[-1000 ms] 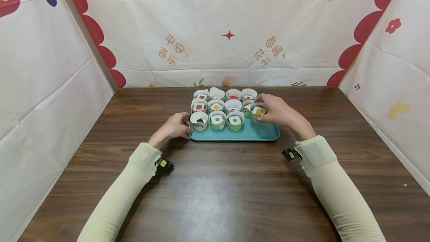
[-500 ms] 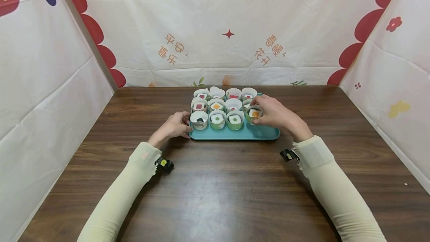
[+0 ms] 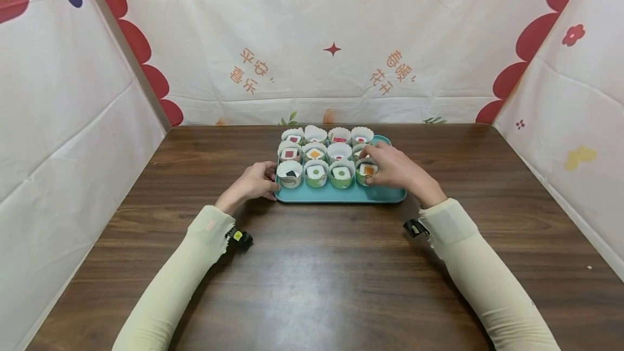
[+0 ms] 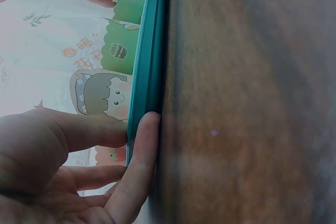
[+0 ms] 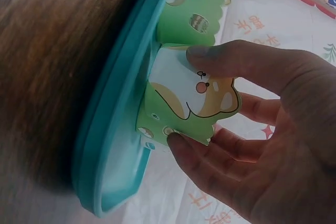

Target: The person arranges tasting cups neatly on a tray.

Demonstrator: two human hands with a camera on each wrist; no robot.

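Note:
A blue-green tray (image 3: 322, 195) carries several scalloped paper cupcake cups, each row set close together. My left hand (image 3: 252, 182) grips the tray's left edge; in the left wrist view its thumb and fingers (image 4: 144, 145) close on the rim from both sides. With thumb and fingers my right hand (image 3: 397, 171) holds a green paper cupcake cup (image 5: 194, 90) with an animal face printed on it. That cup stands at the right end of the front row, and a white piece with an orange square (image 3: 368, 170) lies inside. A green cup (image 3: 340, 174) stands just left of it.
Behind are cups with red-marked white pieces, such as the back-left cup (image 3: 293, 137). A front-left cup (image 3: 290, 175) holds a dark piece. The brown wooden table (image 3: 302, 280) reaches toward me, and a printed cloth (image 3: 331, 85) hangs behind it.
My right hand has moved left and slightly toward me with the cupcake cup, bringing it down into the front row. The left hand has stayed at the tray's edge.

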